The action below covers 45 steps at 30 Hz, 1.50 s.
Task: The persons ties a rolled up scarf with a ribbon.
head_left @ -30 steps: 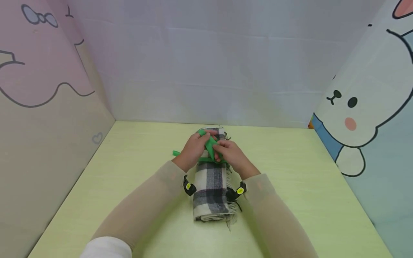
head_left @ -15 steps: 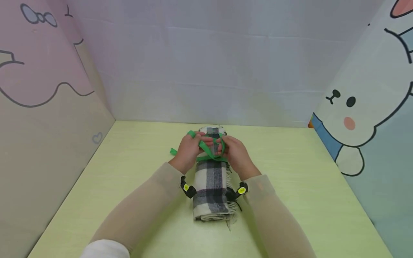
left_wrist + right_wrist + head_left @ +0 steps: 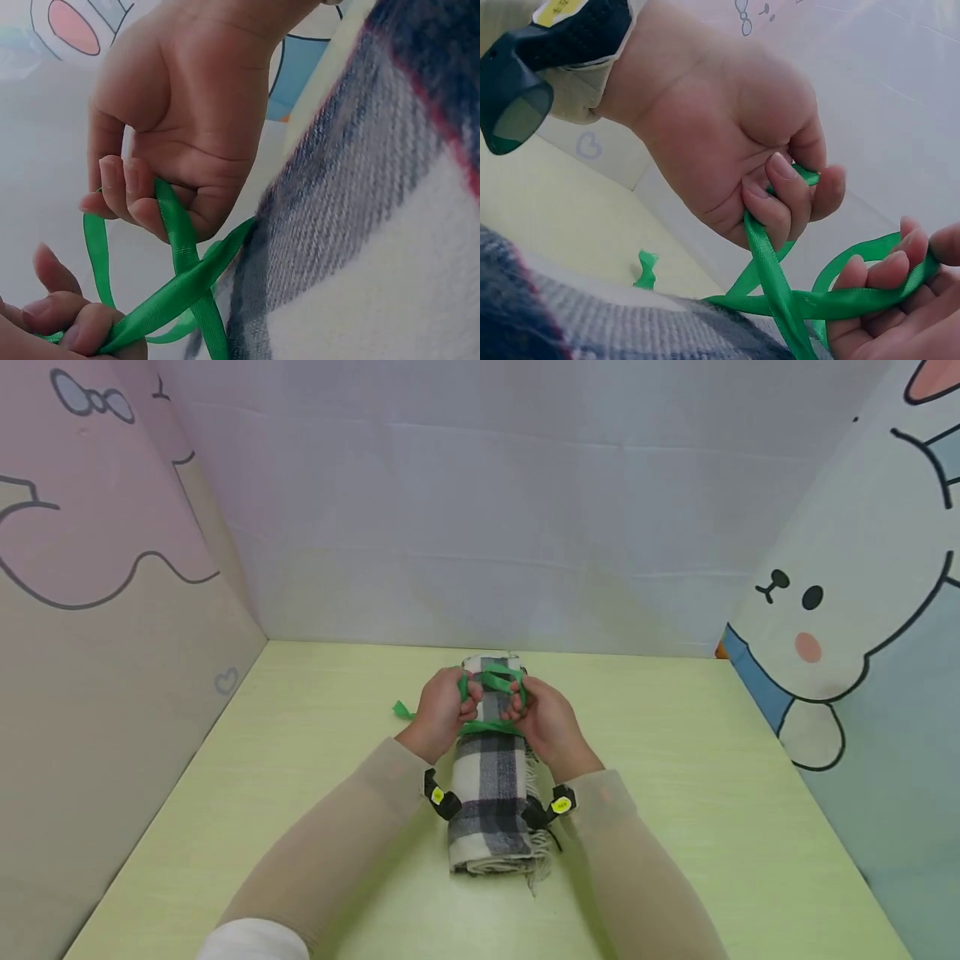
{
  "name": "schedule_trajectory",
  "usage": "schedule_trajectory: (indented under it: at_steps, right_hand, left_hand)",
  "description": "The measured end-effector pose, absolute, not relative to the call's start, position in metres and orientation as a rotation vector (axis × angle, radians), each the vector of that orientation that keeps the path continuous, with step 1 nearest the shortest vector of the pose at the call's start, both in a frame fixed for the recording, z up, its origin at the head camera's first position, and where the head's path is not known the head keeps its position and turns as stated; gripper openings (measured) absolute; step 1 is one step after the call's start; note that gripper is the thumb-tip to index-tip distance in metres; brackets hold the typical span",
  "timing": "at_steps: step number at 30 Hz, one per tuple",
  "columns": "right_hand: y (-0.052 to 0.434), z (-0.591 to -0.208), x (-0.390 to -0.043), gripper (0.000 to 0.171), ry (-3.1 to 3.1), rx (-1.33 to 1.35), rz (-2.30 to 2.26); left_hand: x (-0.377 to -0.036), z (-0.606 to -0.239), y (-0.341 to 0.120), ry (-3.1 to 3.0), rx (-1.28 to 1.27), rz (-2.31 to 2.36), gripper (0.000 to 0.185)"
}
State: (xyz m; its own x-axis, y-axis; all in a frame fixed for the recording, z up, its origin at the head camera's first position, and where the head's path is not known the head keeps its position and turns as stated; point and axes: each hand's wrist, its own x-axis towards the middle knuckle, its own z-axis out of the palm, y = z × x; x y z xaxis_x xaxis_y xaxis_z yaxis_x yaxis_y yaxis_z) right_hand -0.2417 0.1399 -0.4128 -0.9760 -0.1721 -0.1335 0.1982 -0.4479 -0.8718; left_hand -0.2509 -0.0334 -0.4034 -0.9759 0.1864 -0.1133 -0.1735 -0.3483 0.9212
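Note:
A rolled black, grey and white plaid scarf (image 3: 489, 777) with a fringed side lies lengthwise in front of me. Round its far half runs a shiny green ribbon (image 3: 491, 727), whose strands cross just above the roll in the left wrist view. My left hand (image 3: 441, 712), at the scarf's left side, grips one strand in curled fingers, plain in the right wrist view (image 3: 735, 142). On the other side, my right hand (image 3: 551, 720) holds another strand between bent fingers. A loop of ribbon (image 3: 96, 247) hangs between the two hands.
One loose ribbon tail (image 3: 402, 711) sticks out left of the scarf over the pale yellow table (image 3: 345, 693). Dark wrist cameras (image 3: 442, 795) hang inside both wrists. Printed cloth walls (image 3: 480, 527) stand at the back and sides.
A second ago both hands were together at the ribbon over the scarf. They have drawn apart, the left fingers have curled in, and the ribbon now spreads between them.

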Motion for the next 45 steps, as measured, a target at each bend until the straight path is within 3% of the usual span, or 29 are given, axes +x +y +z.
schedule_trajectory:
  at_steps: [7, 18, 29, 35, 41, 45]
  right_hand:
    - [0.136, -0.410, -0.240, 0.029, 1.684, 0.001, -2.406]
    - [0.128, -0.404, -0.242, 0.034, 2.039, -0.123, -2.206]
    - [0.129, -0.403, -0.239, 0.040, 2.202, -0.322, -1.990]
    - [0.131, -0.404, -0.238, 0.037, 2.205, -0.314, -1.959]
    - [0.132, -0.405, -0.238, 0.034, 2.197, -0.333, -1.959]
    - [0.133, -0.409, -0.239, 0.024, 2.230, -0.345, -1.952]
  left_hand:
    - [-0.244, -0.403, -0.032, 1.896, 0.128, 2.277, 0.030]
    - [-0.239, -0.400, -0.025, 1.774, 0.363, 2.255, 0.037]
    - [-0.240, -0.403, -0.023, 1.904, 0.253, 2.198, 0.028]
    - [-0.240, -0.403, -0.026, 2.062, 0.113, 2.217, 0.024]
    - [-0.241, -0.405, -0.027, 2.105, 0.076, 2.248, 0.033]
    - [-0.241, -0.406, -0.028, 2.107, 0.066, 2.257, 0.033]
